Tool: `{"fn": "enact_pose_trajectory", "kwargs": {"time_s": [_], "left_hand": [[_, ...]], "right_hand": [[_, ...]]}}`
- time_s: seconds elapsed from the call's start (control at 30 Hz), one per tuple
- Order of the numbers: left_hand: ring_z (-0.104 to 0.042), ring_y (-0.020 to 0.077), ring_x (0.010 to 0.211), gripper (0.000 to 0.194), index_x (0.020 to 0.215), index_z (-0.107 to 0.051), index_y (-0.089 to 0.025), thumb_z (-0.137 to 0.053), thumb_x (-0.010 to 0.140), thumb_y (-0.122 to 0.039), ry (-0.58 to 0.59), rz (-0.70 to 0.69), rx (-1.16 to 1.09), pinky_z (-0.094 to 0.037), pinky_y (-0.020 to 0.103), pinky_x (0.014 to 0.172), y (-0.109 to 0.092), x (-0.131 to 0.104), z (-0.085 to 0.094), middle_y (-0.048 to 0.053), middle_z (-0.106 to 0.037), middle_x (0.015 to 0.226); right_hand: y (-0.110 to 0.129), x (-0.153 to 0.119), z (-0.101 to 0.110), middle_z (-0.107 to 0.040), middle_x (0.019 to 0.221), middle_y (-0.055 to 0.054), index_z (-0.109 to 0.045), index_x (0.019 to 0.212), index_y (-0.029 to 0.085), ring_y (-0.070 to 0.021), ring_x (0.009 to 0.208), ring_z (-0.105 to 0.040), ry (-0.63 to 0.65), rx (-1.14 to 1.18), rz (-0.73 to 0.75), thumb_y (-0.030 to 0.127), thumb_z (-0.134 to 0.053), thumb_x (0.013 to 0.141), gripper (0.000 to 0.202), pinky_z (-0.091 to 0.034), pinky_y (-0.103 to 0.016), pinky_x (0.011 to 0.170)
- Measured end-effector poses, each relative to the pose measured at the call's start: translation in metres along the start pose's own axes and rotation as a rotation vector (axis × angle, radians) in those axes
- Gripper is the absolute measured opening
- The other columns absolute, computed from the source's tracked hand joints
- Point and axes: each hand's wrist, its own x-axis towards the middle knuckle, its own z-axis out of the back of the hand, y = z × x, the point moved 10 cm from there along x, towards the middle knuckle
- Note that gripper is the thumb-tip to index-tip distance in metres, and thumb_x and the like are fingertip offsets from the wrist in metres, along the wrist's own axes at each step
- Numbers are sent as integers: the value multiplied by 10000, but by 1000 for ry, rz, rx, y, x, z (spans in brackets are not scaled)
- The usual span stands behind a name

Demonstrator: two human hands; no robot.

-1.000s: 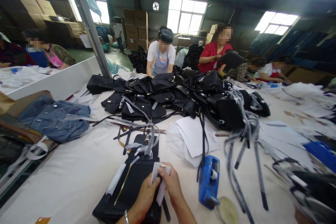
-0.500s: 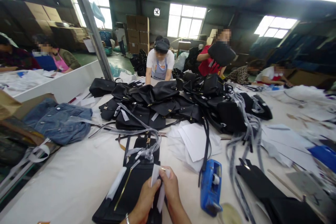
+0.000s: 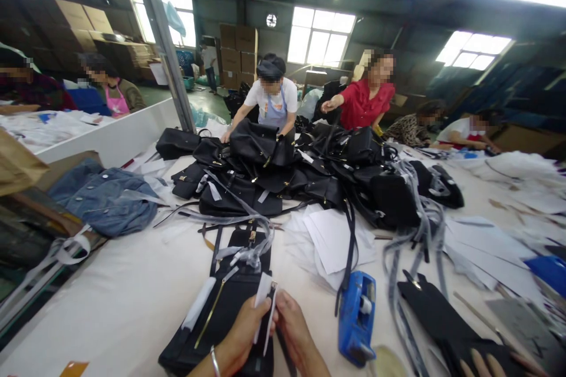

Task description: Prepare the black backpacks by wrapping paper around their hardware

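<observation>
A black backpack [image 3: 234,306] with a gold zipper lies in front of me. Over its right side, my left hand [image 3: 245,327] is closed on a black strap [image 3: 272,296] with a metal buckle end, pinching a strip of white paper [image 3: 263,285] along with it. My right hand [image 3: 292,321] touches the strap from the right with curled fingers; its fingertips are partly hidden. A wrapped white strip [image 3: 198,304] sits at the backpack's left side. Clear plastic wrapping [image 3: 254,256] bunches around the upper straps.
Right of my hands stands a blue tape dispenser [image 3: 357,318]. White paper sheets [image 3: 329,241] and piled black bags [image 3: 265,182] lie beyond. A denim garment [image 3: 104,197] is at left. Another person's hand [image 3: 481,362] rests on a black bag [image 3: 446,312] at right. Co-workers stand across the table.
My right hand has shifted slightly right and down from the paper, and the strap's buckle end now shows. Across the table, one person has lifted a black bag; another no longer holds one up.
</observation>
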Motion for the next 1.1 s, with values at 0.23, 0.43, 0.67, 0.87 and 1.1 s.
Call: {"fn": "enact_pose_trajectory", "kwargs": {"time_s": [0.23, 0.43, 0.67, 0.87, 1.1], "left_hand": [[-483, 110, 444, 492, 1065, -598, -124, -555, 814, -545, -39, -44, 216, -403, 220, 449, 2, 8, 0, -26, -557, 565], [-588, 167, 623, 544, 1172, -583, -142, -548, 824, -558, -8, -48, 155, -466, 257, 561, 0, 1, -5, 48, -666, 759], [-549, 142, 569, 554, 1006, -607, -153, -615, 736, -636, -111, -74, 175, -443, 240, 516, 6, 3, 5, 22, -601, 707], [-401, 86, 427, 578, 907, -563, -166, -517, 737, -717, -72, -29, 260, -285, 197, 387, 20, 16, 3, -32, -504, 601], [-629, 241, 919, 466, 1245, -555, -188, -416, 911, -481, -50, -305, 588, -480, 316, 811, 3, 5, -5, 129, -673, 1062]], "right_hand": [[0, 6, 12, -424, 460, 84, -548, 844, 190, -107, 355, -430, -133, -154, 25, 623, -540, 814, 434, -363, -213, 354], [14, 4, 33, -446, 449, 76, -550, 729, 207, -106, 373, -403, -323, -421, 86, 632, -545, 777, 428, -314, -217, 362], [12, 8, 34, -475, 468, 61, -484, 634, 226, -121, 416, -427, -350, -430, 105, 594, -582, 761, 402, -312, -235, 405], [12, 10, 35, -636, 713, 0, -589, 773, 187, -161, 651, -586, -151, -219, 55, 482, -655, 757, 302, -450, -269, 630], [-2, 2, 66, -478, 532, 55, -509, 626, 186, -101, 496, -439, -441, -154, 58, 413, -694, 665, 296, -346, -227, 494]]}}
